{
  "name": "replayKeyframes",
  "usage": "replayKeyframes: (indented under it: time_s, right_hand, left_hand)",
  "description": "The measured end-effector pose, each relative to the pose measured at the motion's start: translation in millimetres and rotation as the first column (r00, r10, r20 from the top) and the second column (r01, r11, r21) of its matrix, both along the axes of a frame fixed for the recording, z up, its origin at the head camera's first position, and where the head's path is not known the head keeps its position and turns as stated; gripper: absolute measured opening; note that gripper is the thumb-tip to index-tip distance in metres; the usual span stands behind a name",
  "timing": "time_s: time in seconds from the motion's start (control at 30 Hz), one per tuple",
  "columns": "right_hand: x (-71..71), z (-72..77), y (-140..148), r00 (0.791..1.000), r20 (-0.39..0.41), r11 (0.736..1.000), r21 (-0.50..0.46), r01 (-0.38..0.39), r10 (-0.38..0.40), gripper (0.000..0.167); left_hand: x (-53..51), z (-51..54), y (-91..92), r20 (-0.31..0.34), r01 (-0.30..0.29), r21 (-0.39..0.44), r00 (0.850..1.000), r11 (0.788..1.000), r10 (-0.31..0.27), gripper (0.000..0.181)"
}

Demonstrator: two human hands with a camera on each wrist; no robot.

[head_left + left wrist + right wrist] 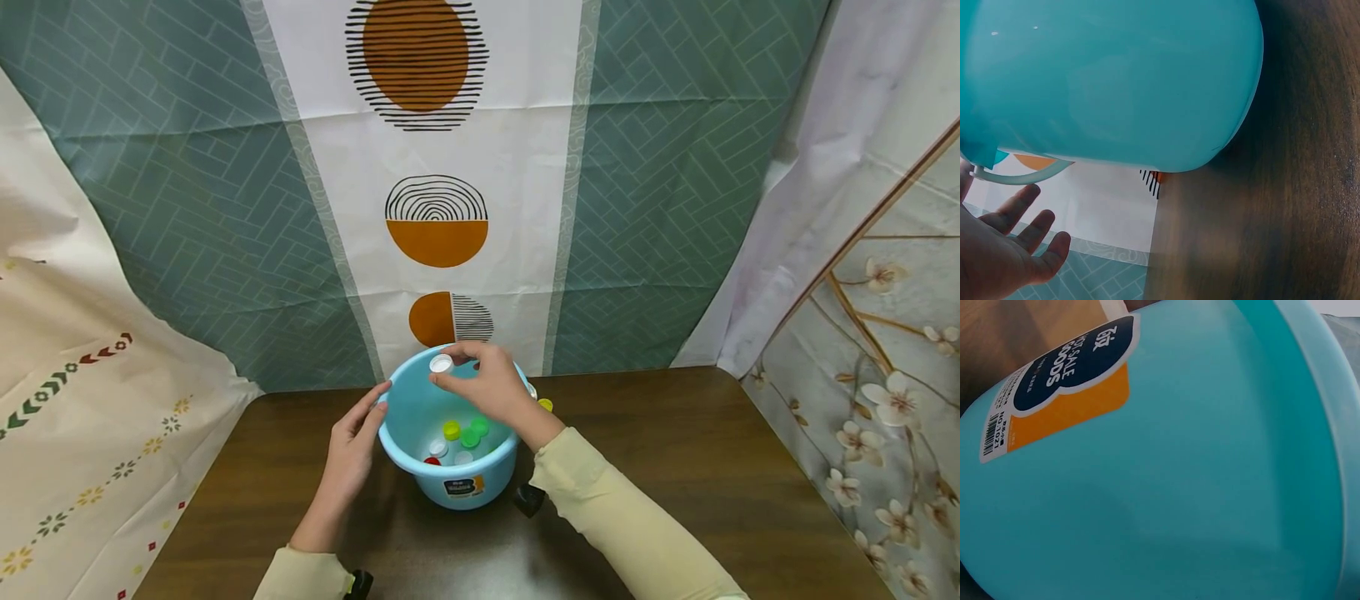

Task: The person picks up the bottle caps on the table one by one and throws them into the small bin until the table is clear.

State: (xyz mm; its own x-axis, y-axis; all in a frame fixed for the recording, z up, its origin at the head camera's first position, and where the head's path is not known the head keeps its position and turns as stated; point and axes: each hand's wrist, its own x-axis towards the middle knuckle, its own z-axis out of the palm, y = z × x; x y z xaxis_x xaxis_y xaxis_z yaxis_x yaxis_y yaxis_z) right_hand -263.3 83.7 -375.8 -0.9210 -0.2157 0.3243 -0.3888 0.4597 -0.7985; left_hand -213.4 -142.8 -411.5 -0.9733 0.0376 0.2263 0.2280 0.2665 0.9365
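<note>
A light blue plastic bucket (472, 490) stands on the table, with several bottle caps inside: a yellow cap (452, 430), green caps (470, 437), white caps (438, 448) and a red cap (432, 461). Over the bucket's opening, my right hand (487, 383) pinches a white bottle cap (441, 363) between thumb and fingers. My left hand (352, 437) rests at the bucket's left rim; the left wrist view shows its fingers (1035, 230) spread loosely beside the bucket's handle (1022, 177). In the right wrist view the bucket wall with its label (1072, 381) hides the right hand.
Behind the bucket's right side, a yellow cap (546, 405) and a white cap (532, 392) show, partly hidden. The brown wooden table (645, 483) ends against a patterned cloth backdrop (465, 150). Patterned cloths also hang at left and right.
</note>
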Motion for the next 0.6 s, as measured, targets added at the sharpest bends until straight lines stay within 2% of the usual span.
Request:
replayKeyframes:
  time_s: [0.33,0.6]
  right_hand:
    - [-0.5,-1.8,-0.1,1.0,0.004,1.0,0.022,0.0,-0.001,0.041]
    - [0.4,0.7,2.1,0.999,0.013,0.999,0.016,0.031,-0.031,0.049]
  left_hand:
    - [0.3,0.2,0.2,-0.005,0.005,0.012,1.0,1.0,-0.005,0.04]
    - [-2.7,-6.0,-2.6,-0.02,0.028,0.03,0.999,0.999,-0.028,0.039]
